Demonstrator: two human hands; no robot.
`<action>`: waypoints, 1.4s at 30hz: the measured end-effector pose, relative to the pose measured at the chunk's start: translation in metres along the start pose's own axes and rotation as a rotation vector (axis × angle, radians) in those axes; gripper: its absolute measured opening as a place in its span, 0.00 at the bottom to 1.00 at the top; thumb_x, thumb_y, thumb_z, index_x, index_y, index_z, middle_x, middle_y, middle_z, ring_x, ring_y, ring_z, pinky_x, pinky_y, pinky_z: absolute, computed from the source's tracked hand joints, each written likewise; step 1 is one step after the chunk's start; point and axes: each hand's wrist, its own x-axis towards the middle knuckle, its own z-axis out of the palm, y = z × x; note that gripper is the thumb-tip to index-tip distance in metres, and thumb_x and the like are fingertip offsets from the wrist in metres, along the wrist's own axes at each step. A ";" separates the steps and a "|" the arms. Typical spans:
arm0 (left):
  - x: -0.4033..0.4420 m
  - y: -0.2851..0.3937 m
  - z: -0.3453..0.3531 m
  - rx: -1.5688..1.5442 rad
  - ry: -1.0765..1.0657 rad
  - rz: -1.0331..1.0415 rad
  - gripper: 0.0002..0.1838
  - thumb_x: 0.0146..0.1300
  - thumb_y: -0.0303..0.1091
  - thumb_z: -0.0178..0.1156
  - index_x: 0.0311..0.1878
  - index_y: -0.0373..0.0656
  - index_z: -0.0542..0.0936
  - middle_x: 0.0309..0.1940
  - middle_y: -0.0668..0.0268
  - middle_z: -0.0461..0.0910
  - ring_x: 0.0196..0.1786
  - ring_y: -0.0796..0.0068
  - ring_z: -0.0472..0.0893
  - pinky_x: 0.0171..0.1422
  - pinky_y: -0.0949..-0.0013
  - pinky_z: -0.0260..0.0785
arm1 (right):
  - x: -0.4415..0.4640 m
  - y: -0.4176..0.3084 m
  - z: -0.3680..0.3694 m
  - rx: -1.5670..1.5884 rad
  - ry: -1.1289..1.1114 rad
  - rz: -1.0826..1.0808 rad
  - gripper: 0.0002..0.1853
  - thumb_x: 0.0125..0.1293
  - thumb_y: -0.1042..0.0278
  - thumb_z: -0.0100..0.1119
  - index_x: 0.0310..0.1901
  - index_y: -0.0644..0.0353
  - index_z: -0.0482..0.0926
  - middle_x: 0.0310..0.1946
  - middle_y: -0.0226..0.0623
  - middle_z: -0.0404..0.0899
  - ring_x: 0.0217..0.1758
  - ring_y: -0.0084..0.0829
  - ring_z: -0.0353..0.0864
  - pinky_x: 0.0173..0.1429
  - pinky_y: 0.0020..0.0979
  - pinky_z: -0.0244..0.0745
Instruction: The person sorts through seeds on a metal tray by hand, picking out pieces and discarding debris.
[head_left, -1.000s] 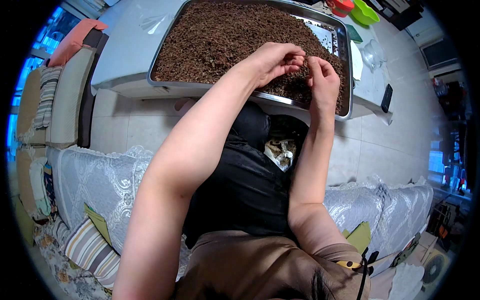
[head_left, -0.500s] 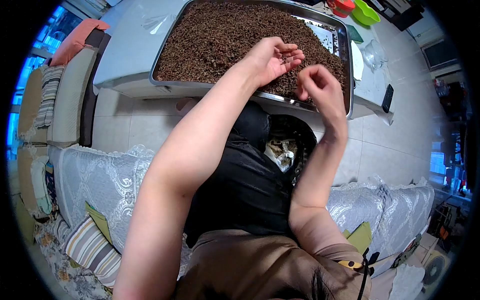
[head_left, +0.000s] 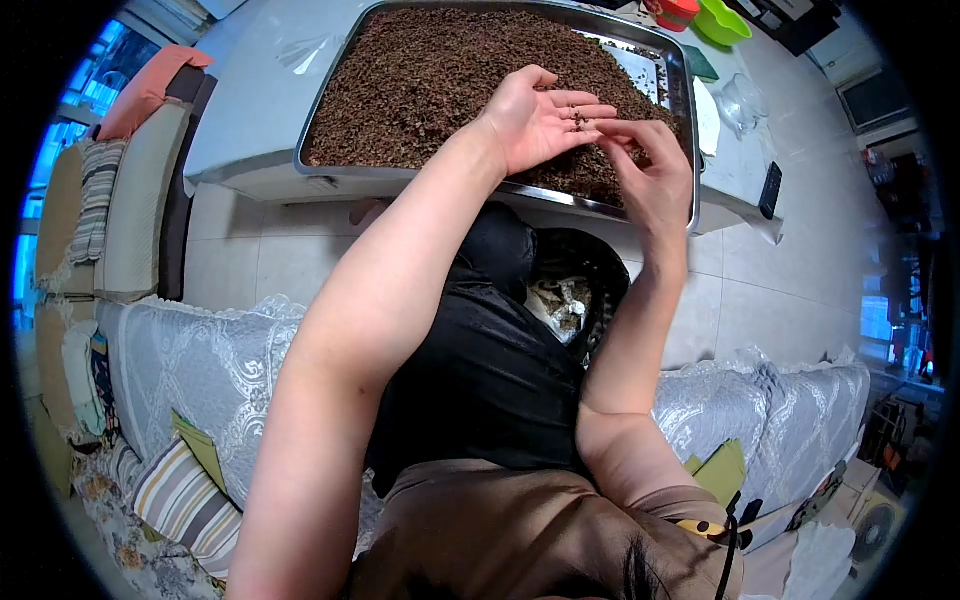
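Note:
A metal tray (head_left: 309, 120) holds a wide heap of small brown granular pieces (head_left: 430, 80). Over the tray's front part, my left hand (head_left: 545, 122) is palm up with its fingers stretched out, and a few small brown pieces (head_left: 580, 121) lie on the fingers. My right hand (head_left: 650, 165) is beside it on the right, thumb and forefinger pinched together at the left fingertips. Whatever is between those two fingertips is too small to make out.
The tray stands on a white table (head_left: 240, 120). At its right are a red container (head_left: 673, 12), a green bowl (head_left: 722, 22), a glass vessel (head_left: 741, 100) and a black remote (head_left: 770, 190). A dark bin (head_left: 605, 285) stands below the table edge.
My left hand has opened flatter, showing small pieces on its fingers. My right hand moved away from it, then came back with thumb and forefinger at the left fingertips.

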 end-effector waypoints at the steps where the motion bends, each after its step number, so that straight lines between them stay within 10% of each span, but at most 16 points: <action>1: 0.001 0.000 -0.001 0.040 0.012 -0.002 0.33 0.72 0.40 0.34 0.70 0.19 0.55 0.65 0.34 0.66 0.66 0.45 0.71 0.74 0.50 0.63 | 0.001 0.000 0.008 -0.006 0.040 -0.028 0.09 0.58 0.74 0.68 0.41 0.53 0.87 0.31 0.34 0.81 0.36 0.30 0.82 0.41 0.30 0.75; 29: 0.004 -0.014 0.006 0.424 0.033 -0.024 0.26 0.75 0.41 0.36 0.57 0.27 0.73 0.51 0.54 0.77 0.55 0.66 0.78 0.65 0.65 0.72 | -0.002 0.019 0.048 -0.304 0.144 0.017 0.06 0.59 0.68 0.68 0.35 0.60 0.83 0.31 0.38 0.80 0.31 0.36 0.82 0.38 0.35 0.77; 42: 0.003 -0.011 -0.003 0.351 0.048 -0.095 0.10 0.72 0.35 0.59 0.45 0.36 0.80 0.36 0.67 0.79 0.37 0.81 0.79 0.42 0.80 0.77 | 0.003 0.024 0.032 0.859 0.196 0.609 0.08 0.64 0.69 0.68 0.43 0.59 0.84 0.33 0.22 0.79 0.33 0.13 0.73 0.35 0.16 0.67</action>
